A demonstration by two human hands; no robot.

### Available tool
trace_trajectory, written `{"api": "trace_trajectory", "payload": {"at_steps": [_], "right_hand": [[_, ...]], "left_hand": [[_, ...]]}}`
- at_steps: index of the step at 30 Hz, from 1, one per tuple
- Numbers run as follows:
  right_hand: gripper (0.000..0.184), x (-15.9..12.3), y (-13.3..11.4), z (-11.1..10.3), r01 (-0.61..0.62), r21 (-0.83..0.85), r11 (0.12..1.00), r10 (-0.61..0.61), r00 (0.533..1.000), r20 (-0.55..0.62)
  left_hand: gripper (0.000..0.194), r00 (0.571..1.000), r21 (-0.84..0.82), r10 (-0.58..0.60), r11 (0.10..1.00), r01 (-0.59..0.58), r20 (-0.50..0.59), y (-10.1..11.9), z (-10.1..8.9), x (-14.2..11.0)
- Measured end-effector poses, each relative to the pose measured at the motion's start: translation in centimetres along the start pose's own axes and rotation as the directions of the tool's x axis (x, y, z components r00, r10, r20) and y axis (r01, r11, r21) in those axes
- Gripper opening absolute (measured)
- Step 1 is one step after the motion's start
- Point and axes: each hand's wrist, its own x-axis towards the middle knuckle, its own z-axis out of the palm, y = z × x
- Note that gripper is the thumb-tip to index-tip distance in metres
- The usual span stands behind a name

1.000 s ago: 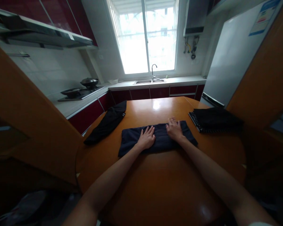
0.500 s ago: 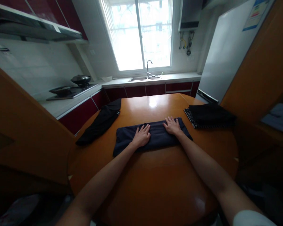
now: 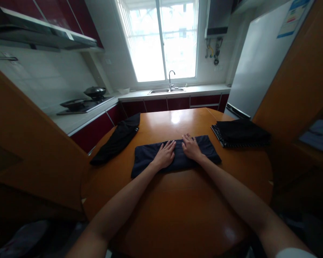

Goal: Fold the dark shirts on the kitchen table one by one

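A dark navy folded garment [image 3: 145, 157] lies flat across the middle of the wooden table [image 3: 177, 200], longer from side to side than front to back. My left hand [image 3: 164, 154] rests on it left of its middle, fingers stretched out and pointing away from me. Close beside it, my right hand [image 3: 191, 147] lies palm down on the same cloth with fingers spread, its fingertips at the far edge. Neither hand grips anything. What kind of garment this is cannot be made out.
Black clothing [image 3: 117, 139] lies at the table's left side. A stack of folded black clothes [image 3: 240, 132] sits at the right edge. Beyond the table are a sink [image 3: 159, 91], a stove with pans [image 3: 95, 92] and a fridge [image 3: 254, 68].
My right hand has slid left over the navy cloth, closer to my left hand. My left hand has shifted slightly right. The view has moved a little.
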Motion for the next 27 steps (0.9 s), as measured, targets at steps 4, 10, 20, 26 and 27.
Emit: {"api": "trace_trajectory", "payload": {"at_steps": [4,10,20,26,27], "right_hand": [[0.059,-0.7,-2.7,1.8,0.102,0.035,0.994,-0.107,0.977,0.183],[0.062,-0.2,-0.4,1.7,-0.049,-0.024,0.998,0.054,0.968,0.246],[0.06,0.4,6.3,1.0,-0.257,-0.045,0.965,0.26,0.963,0.065],[0.062,0.1,8.8,-0.9,-0.355,-0.037,0.934,0.356,0.934,0.021],[0.062,0.0,8.6,-1.3,-0.365,-0.037,0.93,0.365,0.931,-0.001]], "left_hand": [[0.059,0.997,0.007,-0.006,1.0,0.005,0.073,-0.2,0.1,0.2],[0.066,0.97,0.007,-0.187,0.982,0.188,0.157,-2.9,-1.0,-0.4],[0.064,0.869,0.007,-0.491,0.871,0.492,0.068,-11.7,-2.2,-4.9],[0.061,0.829,-0.051,-0.557,0.827,0.559,0.046,-13.7,-3.0,-5.2],[0.062,0.821,-0.049,-0.569,0.82,0.571,0.041,-13.4,-3.4,-5.2]]}}
